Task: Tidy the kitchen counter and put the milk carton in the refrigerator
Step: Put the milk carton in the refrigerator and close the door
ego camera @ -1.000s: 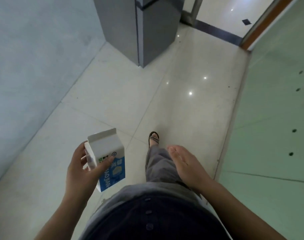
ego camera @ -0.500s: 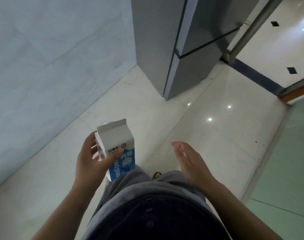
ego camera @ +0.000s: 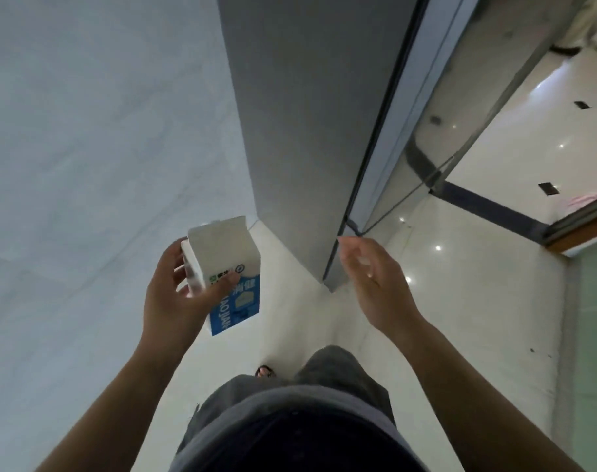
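My left hand (ego camera: 174, 294) grips a white and blue milk carton (ego camera: 227, 267), held upright at about waist height, thumb across its front face. The grey refrigerator (ego camera: 307, 131) stands straight ahead, its doors shut, with the seam between the doors near its right corner. My right hand (ego camera: 372, 281) is empty, fingers apart, raised with its fingertips just in front of the refrigerator's front corner, close to the door edge.
A pale wall (ego camera: 86, 131) runs along the left. Glossy light floor tiles (ego camera: 460, 284) spread to the right, crossed by a dark strip (ego camera: 487, 206). A greenish glass panel (ego camera: 593, 335) stands at the far right. My legs and one sandalled foot (ego camera: 263, 371) are below.
I have walked up to the refrigerator, which now fills the upper middle. Both hands have risen; the right hand has reached forward toward the door edge, and the carton stays in the left hand.
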A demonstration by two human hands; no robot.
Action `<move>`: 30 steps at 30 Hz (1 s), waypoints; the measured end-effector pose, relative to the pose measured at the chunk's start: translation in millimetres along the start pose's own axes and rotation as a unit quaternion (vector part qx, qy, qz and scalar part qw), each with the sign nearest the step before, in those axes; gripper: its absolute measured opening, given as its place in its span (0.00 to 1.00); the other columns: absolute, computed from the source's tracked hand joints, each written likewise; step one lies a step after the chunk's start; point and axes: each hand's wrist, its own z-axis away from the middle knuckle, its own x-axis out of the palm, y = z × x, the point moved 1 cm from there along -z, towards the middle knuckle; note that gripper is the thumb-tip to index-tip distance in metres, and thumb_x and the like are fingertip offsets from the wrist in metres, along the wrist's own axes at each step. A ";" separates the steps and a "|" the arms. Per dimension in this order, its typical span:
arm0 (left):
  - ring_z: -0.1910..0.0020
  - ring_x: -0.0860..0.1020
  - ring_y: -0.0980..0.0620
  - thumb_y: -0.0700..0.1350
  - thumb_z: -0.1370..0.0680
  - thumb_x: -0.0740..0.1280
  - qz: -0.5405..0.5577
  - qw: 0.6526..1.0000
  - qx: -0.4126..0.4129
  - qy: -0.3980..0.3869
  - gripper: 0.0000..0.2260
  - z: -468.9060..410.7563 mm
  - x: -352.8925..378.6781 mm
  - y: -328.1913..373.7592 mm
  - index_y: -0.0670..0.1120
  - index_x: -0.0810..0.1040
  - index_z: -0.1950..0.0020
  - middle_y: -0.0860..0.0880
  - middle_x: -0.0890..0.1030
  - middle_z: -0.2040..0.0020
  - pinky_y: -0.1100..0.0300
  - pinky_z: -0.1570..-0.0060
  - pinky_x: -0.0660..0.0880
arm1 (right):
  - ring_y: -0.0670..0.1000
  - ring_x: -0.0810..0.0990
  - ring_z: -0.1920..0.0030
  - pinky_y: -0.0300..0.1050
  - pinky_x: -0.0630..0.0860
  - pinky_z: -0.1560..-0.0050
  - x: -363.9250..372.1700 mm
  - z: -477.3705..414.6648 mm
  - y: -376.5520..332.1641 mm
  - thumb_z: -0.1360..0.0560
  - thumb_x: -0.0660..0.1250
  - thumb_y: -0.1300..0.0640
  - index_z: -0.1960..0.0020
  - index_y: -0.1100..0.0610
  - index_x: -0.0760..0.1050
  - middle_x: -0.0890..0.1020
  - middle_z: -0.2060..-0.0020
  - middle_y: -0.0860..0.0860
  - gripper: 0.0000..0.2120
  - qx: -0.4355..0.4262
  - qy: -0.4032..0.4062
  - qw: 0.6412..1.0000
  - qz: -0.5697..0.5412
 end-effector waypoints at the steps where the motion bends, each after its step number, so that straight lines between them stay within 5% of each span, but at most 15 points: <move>1: 0.45 0.76 0.59 0.63 0.44 0.73 -0.005 1.000 0.015 -0.007 0.30 -23.1 3.6 12.4 0.63 0.70 0.43 0.64 0.77 0.46 0.51 0.48 0.77 | 0.40 0.74 0.42 0.37 0.72 0.43 -5.8 -20.9 -9.8 0.26 0.54 0.40 0.36 0.52 0.70 0.76 0.40 0.47 0.24 -0.012 0.031 0.999 0.000; 7: 0.42 0.75 0.49 0.65 0.43 0.75 -0.006 0.996 0.067 -0.060 0.35 -126.0 41.9 73.5 0.58 0.69 0.40 0.55 0.77 0.42 0.42 0.45 0.77 | 0.46 0.71 0.39 0.45 0.72 0.40 -50.9 -121.7 -44.1 0.24 0.62 0.47 0.33 0.56 0.66 0.73 0.36 0.53 0.22 -0.029 0.276 0.960 0.045; 13: 0.41 0.75 0.48 0.64 0.43 0.69 0.015 0.984 0.133 -0.121 0.33 -203.9 92.2 135.3 0.58 0.67 0.40 0.54 0.76 0.40 0.41 0.45 0.77 | 0.55 0.68 0.34 0.57 0.72 0.38 -81.2 -195.1 -60.5 0.25 0.67 0.54 0.30 0.60 0.60 0.67 0.32 0.58 0.28 -0.095 0.407 0.906 0.072; 17: 0.42 0.75 0.51 0.63 0.43 0.69 0.044 0.969 0.167 -0.175 0.33 -238.2 120.3 157.7 0.57 0.67 0.40 0.62 0.75 0.46 0.51 0.48 0.78 | 0.56 0.65 0.31 0.58 0.70 0.36 -80.6 -218.7 -60.2 0.27 0.69 0.60 0.29 0.61 0.57 0.63 0.30 0.58 0.31 -0.130 0.469 0.871 0.063; 20: 0.41 0.75 0.53 0.62 0.43 0.70 0.067 0.958 0.177 -0.215 0.30 -256.3 135.1 163.0 0.61 0.68 0.43 0.62 0.75 0.45 0.58 0.51 0.76 | 0.53 0.65 0.30 0.59 0.70 0.36 -78.4 -227.4 -58.0 0.26 0.69 0.59 0.28 0.55 0.53 0.60 0.29 0.49 0.34 -0.102 0.496 0.862 0.029; 23: 0.41 0.75 0.53 0.61 0.43 0.70 0.074 0.943 0.198 -0.256 0.28 -278.6 144.3 166.0 0.63 0.68 0.45 0.61 0.75 0.45 0.61 0.52 0.75 | 0.43 0.63 0.30 0.50 0.67 0.32 -82.4 -237.7 -60.9 0.25 0.67 0.54 0.29 0.42 0.51 0.57 0.32 0.32 0.33 -0.074 0.520 0.850 0.036; 25: 0.42 0.75 0.55 0.60 0.43 0.70 0.074 0.934 0.209 -0.281 0.29 -294.4 149.5 168.2 0.62 0.67 0.43 0.62 0.75 0.45 0.64 0.53 0.74 | 0.31 0.61 0.34 0.34 0.65 0.35 -86.4 -243.8 -65.7 0.25 0.65 0.53 0.33 0.32 0.50 0.57 0.37 0.22 0.32 -0.045 0.529 0.847 0.016; 27: 0.43 0.76 0.58 0.60 0.44 0.70 0.080 0.925 0.213 -0.304 0.29 -306.5 153.5 169.6 0.64 0.67 0.44 0.62 0.75 0.45 0.68 0.55 0.74 | 0.25 0.63 0.40 0.22 0.64 0.44 -88.5 -248.3 -67.4 0.25 0.64 0.53 0.36 0.27 0.51 0.60 0.41 0.18 0.31 -0.020 0.540 0.842 -0.006; 30: 0.42 0.76 0.57 0.61 0.44 0.73 0.091 0.911 0.218 -0.339 0.31 -320.4 157.6 172.0 0.61 0.69 0.42 0.58 0.76 0.42 0.62 0.52 0.78 | 0.24 0.64 0.41 0.20 0.64 0.45 -86.4 -251.7 -68.8 0.25 0.62 0.48 0.34 0.29 0.51 0.63 0.40 0.21 0.28 0.001 0.565 0.825 0.003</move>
